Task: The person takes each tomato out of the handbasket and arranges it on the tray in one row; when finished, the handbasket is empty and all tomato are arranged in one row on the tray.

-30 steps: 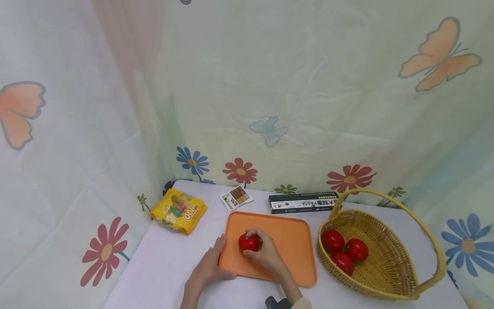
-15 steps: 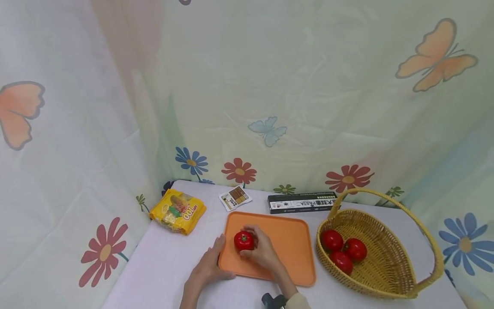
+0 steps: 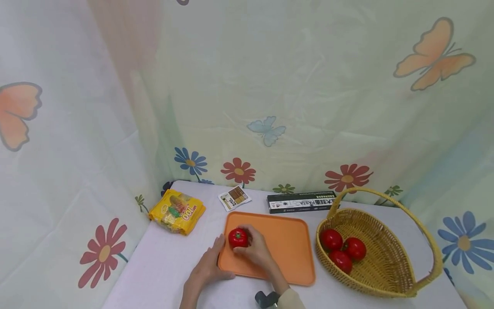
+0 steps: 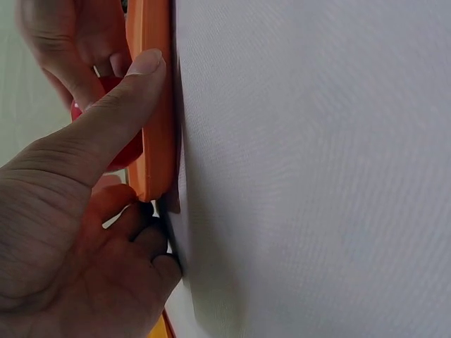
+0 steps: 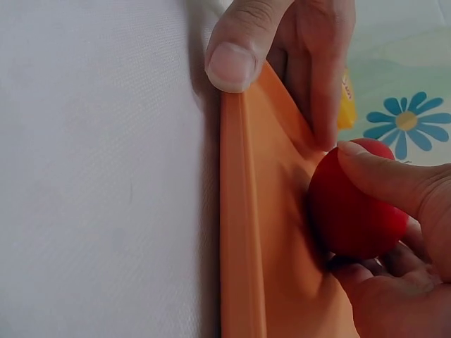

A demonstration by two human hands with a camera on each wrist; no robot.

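Observation:
My right hand [image 3: 257, 249] grips a red tomato [image 3: 236, 237] with a green stem end, over the left part of an orange tray [image 3: 289, 244]. In the right wrist view its thumb lies on one side of the tomato [image 5: 359, 208], with fingers curled under the other, low over the tray floor. My left hand [image 3: 208, 267] holds the tray's front left corner. Its thumb [image 4: 130, 105] lies against the tray's near edge [image 4: 158, 141] in the left wrist view, while the other fingers bend round the left side.
A wicker basket [image 3: 380, 257] with a tall handle stands at the right, holding several red tomatoes [image 3: 341, 261]. Behind the tray lie a black pasta box [image 3: 301, 203] and a small white packet [image 3: 234, 198]. A yellow bag [image 3: 178, 212] sits at the back left, before a flowered curtain.
My right hand has moved left and slightly back across the tray with the tomato, toward the tray's left edge. The left hand has stayed at the corner.

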